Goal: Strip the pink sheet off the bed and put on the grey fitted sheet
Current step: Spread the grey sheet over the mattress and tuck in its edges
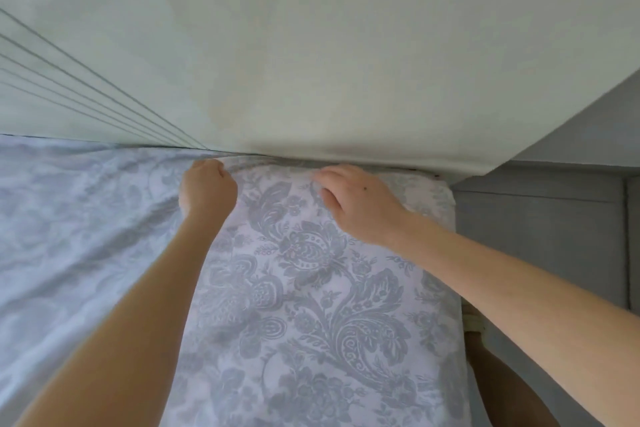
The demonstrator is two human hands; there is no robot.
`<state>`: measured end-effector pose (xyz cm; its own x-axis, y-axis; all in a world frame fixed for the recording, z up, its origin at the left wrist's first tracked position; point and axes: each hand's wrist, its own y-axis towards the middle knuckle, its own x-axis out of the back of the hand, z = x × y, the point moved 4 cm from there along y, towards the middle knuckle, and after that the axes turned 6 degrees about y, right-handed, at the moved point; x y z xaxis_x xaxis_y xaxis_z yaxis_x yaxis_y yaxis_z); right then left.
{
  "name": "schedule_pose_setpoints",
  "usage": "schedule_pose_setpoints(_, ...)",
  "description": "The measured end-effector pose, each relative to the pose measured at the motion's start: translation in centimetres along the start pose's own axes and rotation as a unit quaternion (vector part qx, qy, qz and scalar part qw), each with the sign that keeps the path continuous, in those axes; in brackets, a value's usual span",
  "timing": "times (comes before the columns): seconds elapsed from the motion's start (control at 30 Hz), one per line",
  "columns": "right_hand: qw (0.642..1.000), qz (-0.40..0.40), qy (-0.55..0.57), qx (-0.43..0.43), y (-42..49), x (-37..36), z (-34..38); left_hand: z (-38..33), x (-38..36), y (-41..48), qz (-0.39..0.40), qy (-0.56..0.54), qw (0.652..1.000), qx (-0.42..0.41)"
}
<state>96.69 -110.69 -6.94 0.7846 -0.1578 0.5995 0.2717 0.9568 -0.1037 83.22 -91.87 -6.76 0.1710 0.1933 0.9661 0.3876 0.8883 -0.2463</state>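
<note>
The grey fitted sheet [311, 288], pale with a grey paisley print, covers the mattress from the left edge to the right corner. My left hand [207, 191] is a closed fist that grips the sheet's far edge where the mattress meets the wall. My right hand [360, 204] lies a little to the right, fingers bent down, fingertips pinching the sheet fabric by the same far edge. The sheet looks loose and creased on the left and smoother on the right. No pink sheet shows; only a tiny reddish spot [436, 176] peeks out at the far right corner.
A pale green wall [311, 45] rises straight behind the mattress, with ribbed lines at the left. Right of the mattress's edge is a grey surface [540, 236]. A brown patch [502, 374] shows low down beside the mattress.
</note>
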Motion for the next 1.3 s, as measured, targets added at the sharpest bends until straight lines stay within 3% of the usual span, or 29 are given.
schedule_pose_setpoints(0.1,0.997,0.072,0.006,-0.014,4.8,-3.4,1.0,3.6,-1.4,2.3,0.049,0.011,0.998,0.041)
schedule_pose_setpoints(0.2,0.988,0.123,-0.014,-0.087,8.3,-6.1,1.0,5.8,-2.7,3.7,0.079,-0.008,0.997,0.019)
schedule_pose_setpoints(0.3,0.979,0.153,-0.027,-0.129,9.7,-7.4,0.9,7.2,-2.9,5.4,0.027,-0.024,0.999,0.019)
schedule_pose_setpoints(0.37,0.98,0.146,-0.034,-0.128,9.7,-7.7,0.8,7.9,-2.6,6.9,-0.006,-0.061,0.995,0.084)
schedule_pose_setpoints(0.47,0.989,0.104,0.002,-0.106,8.9,-8.0,0.5,8.1,-2.4,8.2,0.04,-0.137,0.968,0.206)
schedule_pose_setpoints(0.57,0.991,0.091,0.024,-0.097,8.4,-8.0,0.5,8.7,-3.5,9.7,0.085,-0.282,0.91,0.293)
schedule_pose_setpoints(0.63,0.992,0.088,0.001,-0.087,8.6,-8.0,0.7,9.1,-3.9,10.6,0.095,-0.34,0.887,0.298)
schedule_pose_setpoints(0.77,0.992,0.095,0.004,-0.081,8.6,-7.8,0.7,9.7,-4.3,11.7,0.156,-0.355,0.877,0.283)
schedule_pose_setpoints(0.9,0.994,0.084,0.0,-0.074,8.5,-7.7,0.8,10.6,-2.9,12.7,0.174,-0.439,0.825,0.311)
schedule_pose_setpoints(0.97,0.996,0.059,-0.026,-0.06,8.4,-7.9,1.0,10.4,-1.4,12.9,0.153,-0.47,0.81,0.314)
schedule_pose_setpoints(1.1,0.994,0.069,-0.056,-0.063,9.0,-8.2,1.2,9.3,-0.6,11.8,0.032,-0.549,0.789,0.274)
schedule_pose_setpoints(1.17,0.989,0.101,-0.054,-0.095,9.9,-8.5,1.0,9.2,-2.3,10.8,-0.044,-0.59,0.736,0.33)
schedule_pose_setpoints(1.2,0.986,0.112,-0.062,-0.111,10.4,-8.7,0.8,9.5,-3.5,10.6,-0.07,-0.58,0.735,0.344)
schedule_pose_setpoints(1.23,0.982,0.12,-0.077,-0.122,10.9,-8.9,0.7,9.7,-4.3,10.5,-0.086,-0.549,0.76,0.336)
schedule_pose_setpoints(1.3,0.978,0.128,-0.104,-0.129,11.3,-9.2,0.6,9.8,-5.1,10.4,-0.066,-0.454,0.846,0.272)
